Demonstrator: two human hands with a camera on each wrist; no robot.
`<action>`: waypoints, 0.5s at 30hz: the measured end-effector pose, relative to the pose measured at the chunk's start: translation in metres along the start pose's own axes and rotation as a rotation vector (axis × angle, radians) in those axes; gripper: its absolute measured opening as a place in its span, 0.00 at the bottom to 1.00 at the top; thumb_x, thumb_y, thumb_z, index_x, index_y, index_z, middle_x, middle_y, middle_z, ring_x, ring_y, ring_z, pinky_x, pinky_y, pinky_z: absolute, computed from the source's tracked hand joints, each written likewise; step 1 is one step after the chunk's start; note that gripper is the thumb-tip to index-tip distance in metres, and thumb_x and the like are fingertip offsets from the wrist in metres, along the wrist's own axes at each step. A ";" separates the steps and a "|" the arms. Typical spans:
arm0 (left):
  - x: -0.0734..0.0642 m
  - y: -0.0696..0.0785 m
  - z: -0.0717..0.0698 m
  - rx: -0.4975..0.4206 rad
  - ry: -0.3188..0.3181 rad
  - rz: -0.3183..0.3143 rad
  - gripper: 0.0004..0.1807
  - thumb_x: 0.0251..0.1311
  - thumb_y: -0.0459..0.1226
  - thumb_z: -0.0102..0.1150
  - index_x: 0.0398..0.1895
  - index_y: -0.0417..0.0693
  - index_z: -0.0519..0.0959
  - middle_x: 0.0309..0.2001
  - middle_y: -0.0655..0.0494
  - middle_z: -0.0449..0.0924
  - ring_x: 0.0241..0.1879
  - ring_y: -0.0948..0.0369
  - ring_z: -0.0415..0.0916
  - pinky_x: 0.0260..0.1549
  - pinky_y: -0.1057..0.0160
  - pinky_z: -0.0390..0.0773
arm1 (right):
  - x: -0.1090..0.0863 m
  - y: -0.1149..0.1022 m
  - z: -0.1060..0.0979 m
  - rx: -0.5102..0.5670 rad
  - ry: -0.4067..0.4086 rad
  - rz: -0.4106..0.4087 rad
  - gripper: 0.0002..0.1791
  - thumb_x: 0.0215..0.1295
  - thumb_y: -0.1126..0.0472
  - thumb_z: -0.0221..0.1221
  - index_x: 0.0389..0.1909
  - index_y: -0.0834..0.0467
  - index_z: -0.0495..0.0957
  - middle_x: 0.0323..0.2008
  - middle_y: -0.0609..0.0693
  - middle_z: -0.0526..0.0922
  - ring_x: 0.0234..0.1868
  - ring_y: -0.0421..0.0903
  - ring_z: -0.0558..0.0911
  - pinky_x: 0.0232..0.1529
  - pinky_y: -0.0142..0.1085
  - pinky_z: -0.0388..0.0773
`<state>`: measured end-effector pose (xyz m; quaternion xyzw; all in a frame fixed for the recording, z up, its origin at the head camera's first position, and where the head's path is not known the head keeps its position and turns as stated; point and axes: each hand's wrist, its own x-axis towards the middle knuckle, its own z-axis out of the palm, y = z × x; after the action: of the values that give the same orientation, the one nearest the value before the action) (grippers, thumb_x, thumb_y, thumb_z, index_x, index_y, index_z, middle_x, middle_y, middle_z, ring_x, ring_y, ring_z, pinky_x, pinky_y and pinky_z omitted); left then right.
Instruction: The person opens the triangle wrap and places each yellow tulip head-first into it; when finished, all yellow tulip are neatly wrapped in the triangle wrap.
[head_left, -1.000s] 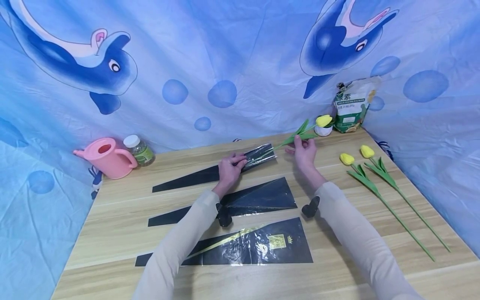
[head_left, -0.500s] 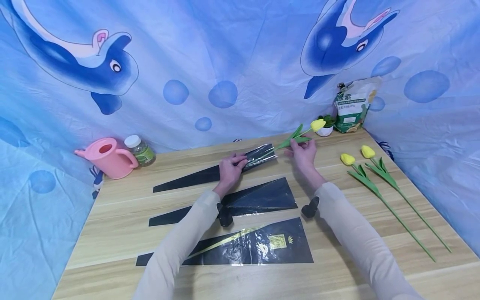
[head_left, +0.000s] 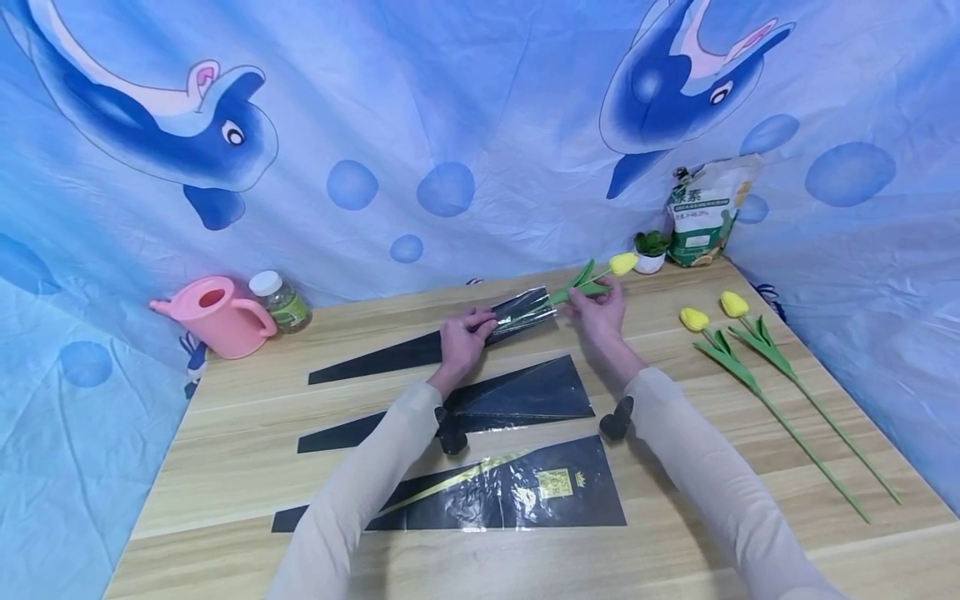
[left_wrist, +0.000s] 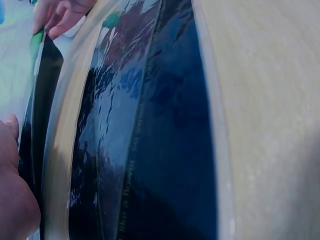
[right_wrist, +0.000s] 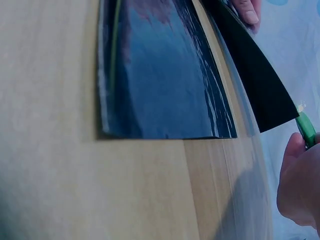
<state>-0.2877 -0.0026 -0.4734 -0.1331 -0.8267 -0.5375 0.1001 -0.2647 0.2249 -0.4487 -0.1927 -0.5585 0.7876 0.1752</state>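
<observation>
Over table (head_left: 240, 417): right fingers (head_left: 617, 293) pinch leafy yellow tulip (head_left: 581, 277), left fingers (head_left: 477, 317) grip black sleeve (head_left: 408, 352).

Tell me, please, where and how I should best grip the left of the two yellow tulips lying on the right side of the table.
I would pinch the bare stem, just below the leaves, from above and its left: the thin stem lies flat, and the other tulip lies close on its right. The right hand is nearer.

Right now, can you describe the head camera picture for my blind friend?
A person's right fingers hold a yellow tulip partly inside a black sleeve held by the left fingers. Two more sleeves and two more tulips lie on the wooden table.
</observation>
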 end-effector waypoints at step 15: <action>-0.002 0.004 0.001 0.035 0.019 0.001 0.06 0.60 0.33 0.70 0.39 0.42 0.89 0.47 0.50 0.86 0.61 0.47 0.75 0.64 0.56 0.70 | -0.003 0.005 -0.001 0.067 -0.072 0.133 0.24 0.66 0.70 0.63 0.62 0.61 0.69 0.43 0.56 0.73 0.34 0.45 0.83 0.45 0.39 0.85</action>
<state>-0.2850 -0.0002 -0.4710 -0.1267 -0.8350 -0.5239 0.1108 -0.2621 0.2225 -0.4529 -0.1949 -0.5235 0.8223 0.1084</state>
